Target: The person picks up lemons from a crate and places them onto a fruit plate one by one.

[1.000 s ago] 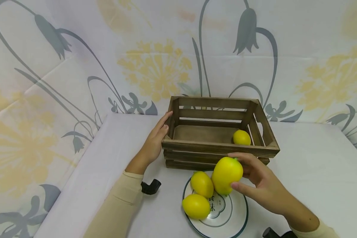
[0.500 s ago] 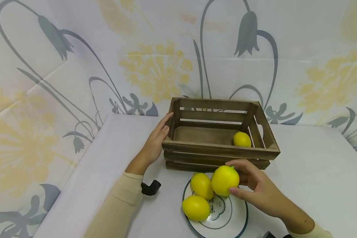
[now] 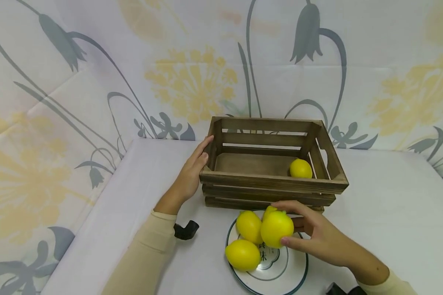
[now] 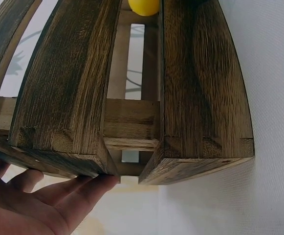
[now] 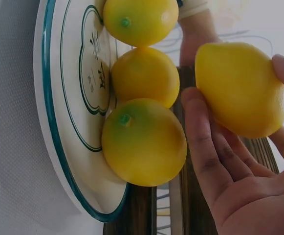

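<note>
My right hand [image 3: 310,233] pinches a yellow lemon [image 3: 277,229] between thumb and fingers above the near plate [image 3: 295,274]. In the right wrist view this lemon [image 5: 242,90] hangs apart from three others grouped on the plate. Of those three, one lemon [image 3: 243,255] lies at the left, another lemon [image 3: 248,226] just behind it, and the third is mostly hidden by the held one. My left hand [image 3: 187,174] rests against the left end of the brown wooden crate [image 3: 258,180], its fingers [image 4: 78,196] extended along the slats. Inside the crate, a lemon [image 3: 300,168] sits at the right.
The slatted crate stands directly behind the plate on a white cloth [image 3: 384,213]. A printed floral curtain [image 3: 192,37] rises at the back and left. Black fittings [image 3: 186,230] show at both wrists.
My right hand, keeping its pinch on the lemon, has moved slightly left and nearer over the plate, exposing part of the lemon behind. The left hand stays on the crate.
</note>
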Demonstrator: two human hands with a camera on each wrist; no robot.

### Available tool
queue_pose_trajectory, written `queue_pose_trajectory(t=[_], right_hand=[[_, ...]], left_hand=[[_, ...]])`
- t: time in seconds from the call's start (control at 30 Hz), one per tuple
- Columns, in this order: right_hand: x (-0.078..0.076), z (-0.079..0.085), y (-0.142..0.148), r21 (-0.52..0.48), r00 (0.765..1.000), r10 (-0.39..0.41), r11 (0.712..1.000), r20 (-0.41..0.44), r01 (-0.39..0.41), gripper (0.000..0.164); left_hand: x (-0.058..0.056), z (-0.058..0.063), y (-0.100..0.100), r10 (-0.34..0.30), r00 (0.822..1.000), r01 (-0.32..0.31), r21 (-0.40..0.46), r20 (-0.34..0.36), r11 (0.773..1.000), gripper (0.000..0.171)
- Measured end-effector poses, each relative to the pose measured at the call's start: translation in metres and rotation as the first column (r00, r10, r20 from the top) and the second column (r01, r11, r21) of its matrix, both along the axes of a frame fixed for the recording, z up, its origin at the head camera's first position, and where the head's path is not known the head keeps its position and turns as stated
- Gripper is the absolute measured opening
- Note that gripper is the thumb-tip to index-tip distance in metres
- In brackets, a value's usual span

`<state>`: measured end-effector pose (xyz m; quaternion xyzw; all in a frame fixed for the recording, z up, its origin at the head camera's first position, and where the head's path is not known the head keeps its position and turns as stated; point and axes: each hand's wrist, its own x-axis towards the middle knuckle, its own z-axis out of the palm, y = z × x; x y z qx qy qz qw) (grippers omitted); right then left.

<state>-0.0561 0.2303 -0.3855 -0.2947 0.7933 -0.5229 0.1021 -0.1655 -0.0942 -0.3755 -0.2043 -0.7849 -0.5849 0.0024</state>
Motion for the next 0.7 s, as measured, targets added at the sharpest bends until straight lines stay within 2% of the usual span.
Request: queue_pose_trajectory(t=[0.1, 0.23, 0.47, 0.57, 0.7], right_hand=[[-0.0014, -0.0001, 0.0020, 0.003, 0.998, 0.053, 0.999, 0.033, -0.053, 0.055], [-0.0011, -0.0014, 0.0041, 0.007, 0.987, 0.112, 0.994, 0.119, -0.113, 0.052], [-0.0025, -0.0020, 0.0036, 0.035, 0.964, 0.130, 0.989, 0.232, -0.142, 0.051], [-0.0038, -0.0032, 0.0039, 0.036, 0.954, 0.155, 0.985, 0.256, -0.170, 0.050], [-0.0050, -0.0046, 0.0054, 0.036, 0.950, 0.207, 0.975, 0.236, -0.221, 0.051]], left_hand=[[-0.0011, 0.0011, 0.0006, 0.000, 1.000, 0.000, 0.006, -0.001, 1.000, 0.051], [-0.0014, 0.0001, 0.0006, -0.002, 1.000, 0.002, 0.005, 0.001, 1.000, 0.051], [-0.0023, -0.0006, 0.0009, -0.009, 1.000, 0.009, 0.013, -0.012, 1.000, 0.051], [-0.0017, -0.0005, 0.0007, -0.007, 1.000, 0.007, 0.011, -0.010, 1.000, 0.051], [-0.0027, -0.0009, 0.0001, -0.003, 1.000, 0.003, 0.010, -0.011, 1.000, 0.051]])
